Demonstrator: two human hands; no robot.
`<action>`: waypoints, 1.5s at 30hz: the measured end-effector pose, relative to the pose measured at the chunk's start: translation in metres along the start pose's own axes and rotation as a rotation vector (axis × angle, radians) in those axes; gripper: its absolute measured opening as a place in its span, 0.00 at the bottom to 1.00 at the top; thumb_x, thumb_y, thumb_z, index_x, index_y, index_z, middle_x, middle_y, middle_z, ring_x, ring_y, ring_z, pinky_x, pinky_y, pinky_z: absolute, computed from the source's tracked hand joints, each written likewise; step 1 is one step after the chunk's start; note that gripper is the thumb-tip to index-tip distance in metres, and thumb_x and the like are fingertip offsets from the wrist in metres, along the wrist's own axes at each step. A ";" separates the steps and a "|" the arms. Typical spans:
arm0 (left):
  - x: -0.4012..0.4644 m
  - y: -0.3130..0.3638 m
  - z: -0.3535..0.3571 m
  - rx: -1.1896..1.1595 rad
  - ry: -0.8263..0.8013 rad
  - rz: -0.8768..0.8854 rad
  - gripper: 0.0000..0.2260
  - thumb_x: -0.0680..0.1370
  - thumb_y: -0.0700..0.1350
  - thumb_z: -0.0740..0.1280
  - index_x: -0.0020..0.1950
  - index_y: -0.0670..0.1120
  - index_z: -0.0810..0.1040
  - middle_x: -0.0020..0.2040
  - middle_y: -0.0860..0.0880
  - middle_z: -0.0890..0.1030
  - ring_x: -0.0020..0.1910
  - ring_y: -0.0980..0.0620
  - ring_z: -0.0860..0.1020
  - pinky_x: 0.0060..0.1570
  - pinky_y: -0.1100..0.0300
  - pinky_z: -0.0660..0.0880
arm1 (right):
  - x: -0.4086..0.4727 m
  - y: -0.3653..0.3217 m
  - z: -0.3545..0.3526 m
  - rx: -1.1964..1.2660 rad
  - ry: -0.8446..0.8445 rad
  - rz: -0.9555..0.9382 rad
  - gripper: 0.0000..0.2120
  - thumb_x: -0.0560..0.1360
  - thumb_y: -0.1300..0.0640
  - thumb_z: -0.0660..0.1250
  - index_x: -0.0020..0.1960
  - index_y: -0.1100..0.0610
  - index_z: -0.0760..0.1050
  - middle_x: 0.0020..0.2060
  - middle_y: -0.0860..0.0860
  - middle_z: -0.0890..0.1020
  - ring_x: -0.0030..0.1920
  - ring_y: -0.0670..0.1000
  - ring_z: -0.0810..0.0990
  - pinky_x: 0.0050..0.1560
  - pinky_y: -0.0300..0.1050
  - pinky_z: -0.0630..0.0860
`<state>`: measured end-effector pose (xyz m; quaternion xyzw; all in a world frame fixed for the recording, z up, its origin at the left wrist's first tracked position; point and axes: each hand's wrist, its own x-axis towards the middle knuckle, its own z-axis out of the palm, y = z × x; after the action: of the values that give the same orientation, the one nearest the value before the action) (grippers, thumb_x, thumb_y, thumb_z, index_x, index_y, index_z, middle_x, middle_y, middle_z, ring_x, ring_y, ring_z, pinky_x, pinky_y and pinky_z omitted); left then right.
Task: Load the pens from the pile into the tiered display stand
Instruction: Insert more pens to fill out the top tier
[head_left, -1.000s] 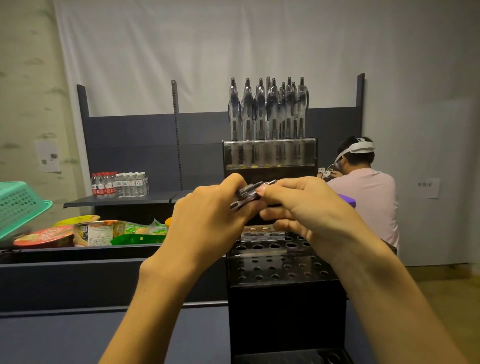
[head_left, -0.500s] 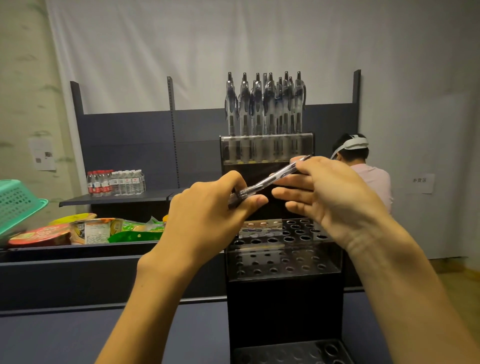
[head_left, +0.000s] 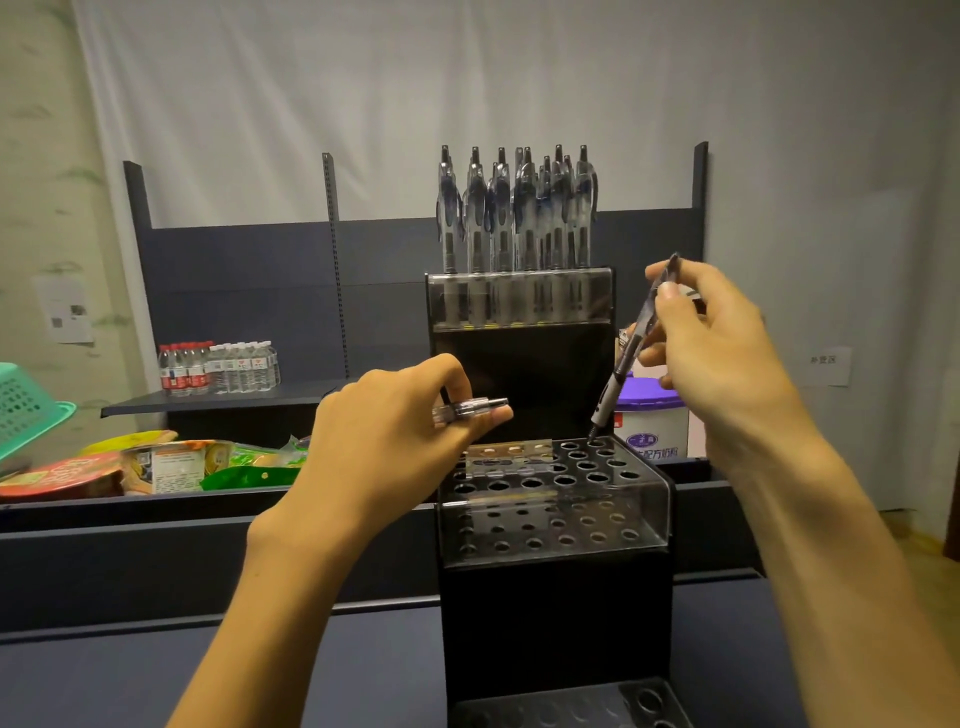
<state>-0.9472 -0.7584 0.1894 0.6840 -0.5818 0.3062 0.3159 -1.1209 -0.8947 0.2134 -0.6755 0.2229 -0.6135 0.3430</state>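
Observation:
A black tiered display stand (head_left: 556, 613) with clear perforated tiers stands in front of me. Its top tier holds several upright clear pens (head_left: 514, 213). The middle tier (head_left: 550, 483) shows rows of open holes. My right hand (head_left: 722, 353) pinches one pen (head_left: 631, 345) near its upper end, tilted, with its tip at a hole in the back right corner of the middle tier. My left hand (head_left: 395, 441) grips a small bunch of pens (head_left: 470, 408), held level left of the stand. The pile itself is out of view.
A white tub with a purple lid (head_left: 649, 415) sits just behind the stand on the right. Snack packets (head_left: 176, 465) lie on the dark shelf at left, with a green basket (head_left: 26, 405) and water bottles (head_left: 218, 366) further back. A lower tier (head_left: 571, 706) shows at the bottom edge.
My right hand pulled one pen out of the bunch in my left hand, carried it right, tilted it steeply and brought its tip down to the middle tier. The left hand dropped slightly.

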 end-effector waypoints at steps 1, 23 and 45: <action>0.000 0.000 0.000 -0.002 0.003 -0.001 0.20 0.70 0.69 0.57 0.45 0.54 0.74 0.32 0.58 0.75 0.33 0.57 0.75 0.32 0.64 0.70 | 0.000 0.001 0.000 -0.023 -0.012 -0.015 0.13 0.83 0.53 0.54 0.64 0.51 0.70 0.47 0.50 0.77 0.37 0.43 0.77 0.27 0.27 0.70; 0.001 -0.001 0.001 -0.021 0.006 0.008 0.17 0.70 0.67 0.59 0.43 0.55 0.73 0.33 0.58 0.76 0.34 0.55 0.76 0.33 0.64 0.70 | -0.007 0.001 -0.002 -0.559 -0.205 -0.035 0.06 0.76 0.48 0.67 0.43 0.49 0.77 0.36 0.42 0.75 0.36 0.40 0.72 0.33 0.28 0.61; -0.001 0.002 -0.001 -0.037 -0.008 0.003 0.10 0.74 0.56 0.68 0.48 0.51 0.77 0.37 0.53 0.80 0.36 0.51 0.77 0.38 0.53 0.78 | -0.037 -0.025 0.025 -0.250 -0.603 -0.084 0.06 0.71 0.53 0.74 0.47 0.51 0.84 0.37 0.47 0.85 0.40 0.45 0.84 0.47 0.46 0.82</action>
<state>-0.9496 -0.7575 0.1898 0.6783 -0.5896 0.2933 0.3259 -1.1044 -0.8461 0.2068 -0.8723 0.1569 -0.3672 0.2822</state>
